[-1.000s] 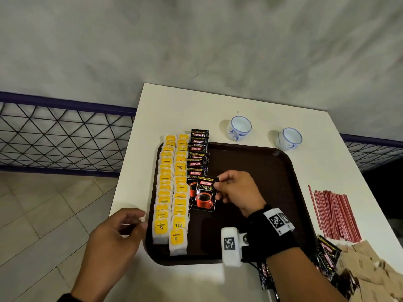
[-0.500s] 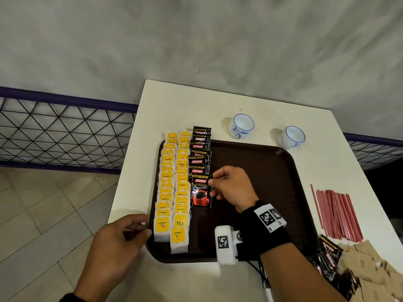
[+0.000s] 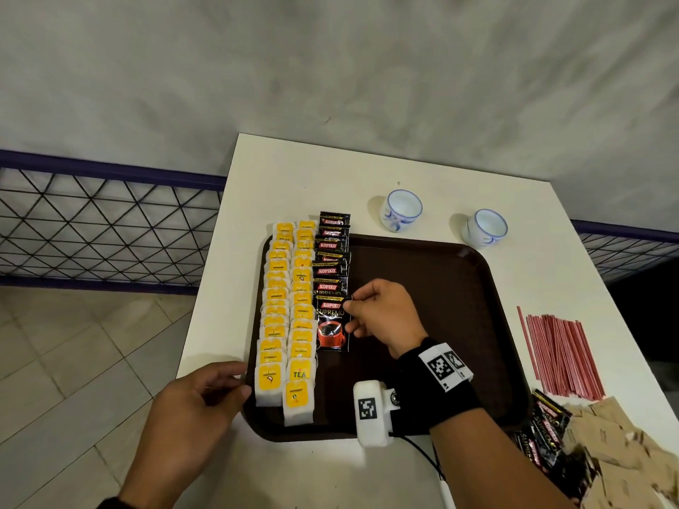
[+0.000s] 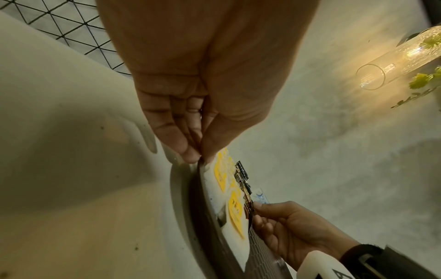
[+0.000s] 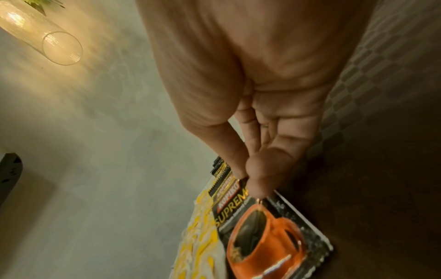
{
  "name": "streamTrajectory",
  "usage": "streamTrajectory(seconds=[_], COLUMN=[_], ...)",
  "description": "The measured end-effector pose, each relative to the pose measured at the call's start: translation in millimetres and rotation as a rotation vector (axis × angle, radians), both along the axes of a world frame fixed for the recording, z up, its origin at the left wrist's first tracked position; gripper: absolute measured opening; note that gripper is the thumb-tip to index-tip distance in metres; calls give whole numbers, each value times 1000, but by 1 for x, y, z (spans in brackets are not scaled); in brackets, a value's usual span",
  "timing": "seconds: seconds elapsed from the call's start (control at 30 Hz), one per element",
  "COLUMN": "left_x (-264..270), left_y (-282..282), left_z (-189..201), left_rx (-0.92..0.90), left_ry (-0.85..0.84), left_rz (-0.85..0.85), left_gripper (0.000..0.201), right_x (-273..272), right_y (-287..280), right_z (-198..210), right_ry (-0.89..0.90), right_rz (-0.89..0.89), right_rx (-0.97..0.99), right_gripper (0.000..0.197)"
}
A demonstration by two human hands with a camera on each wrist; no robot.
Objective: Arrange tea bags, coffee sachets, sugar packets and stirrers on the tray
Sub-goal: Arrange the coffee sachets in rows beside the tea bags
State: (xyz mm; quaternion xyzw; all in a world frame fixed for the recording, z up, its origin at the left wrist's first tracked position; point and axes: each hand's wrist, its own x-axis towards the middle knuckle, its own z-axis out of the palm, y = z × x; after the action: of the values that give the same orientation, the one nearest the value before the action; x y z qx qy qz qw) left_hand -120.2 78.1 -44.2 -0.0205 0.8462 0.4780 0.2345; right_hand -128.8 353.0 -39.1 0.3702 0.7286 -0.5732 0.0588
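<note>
On white table (image 3: pixel 301 185), brown tray (image 3: pixel 433 288) (grey wall)

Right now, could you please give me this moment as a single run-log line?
right hand: pinches coffee sachet, at near end of sachet column | left hand: fingertips on tray rim | stirrers, sugar packets: off tray

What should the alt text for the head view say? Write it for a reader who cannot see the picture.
A right hand pinches a black coffee sachet at the near end of a sachet row on a brown tray, beside two rows of yellow tea bags. The left hand holds the tray's near left edge. Two cups, red stirrers and brown packets lie off the tray.
</note>
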Motion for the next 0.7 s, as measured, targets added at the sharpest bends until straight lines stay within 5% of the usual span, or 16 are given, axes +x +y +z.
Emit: streamTrajectory(seconds=[0.3,0.7], left_x=[9,101], left_y=[-5,81], left_z=[16,27], left_rx=[5,-49], left_ry=[99,183], left_rz=[-17,-557], left_gripper=[38,17], right_x=[70,252], right_y=[8,90], right_z=[31,58], right_ry=[65,31], right_rz=[-91,-281], right_rx=[35,322], right_gripper=[11,6])
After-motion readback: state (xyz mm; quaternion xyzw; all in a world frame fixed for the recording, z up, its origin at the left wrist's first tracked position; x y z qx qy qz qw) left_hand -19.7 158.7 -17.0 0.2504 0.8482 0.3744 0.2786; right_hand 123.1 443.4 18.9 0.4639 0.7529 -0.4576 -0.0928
